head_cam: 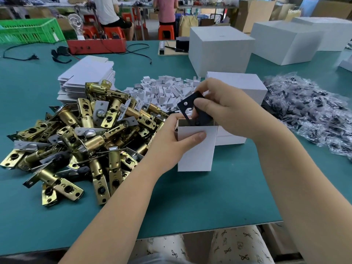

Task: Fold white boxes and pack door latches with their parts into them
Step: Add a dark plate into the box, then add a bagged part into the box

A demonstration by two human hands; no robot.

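Far left on the green table (190,197): green crate (30,30) at the back edge, red tray (97,45) beside it with black cables in front. Stack of flat white box blanks (89,75) sits behind a big pile of brass door latches (76,134). Just right of the latches, a heap of small white folded inserts (163,92). Centre: left hand (171,138) holds a small white box (196,143) upright, open end up, grip closed around it, thumb across the front face. Right hand (226,109) is above the opening, grip pinched on a black plate (196,109) with screw holes; plate's lower end is already inside the box mouth. Closed white boxes (238,86) sit just behind the hands, larger white cartons (221,48) further back. Far right: pile of clear bags of dark parts (308,109).
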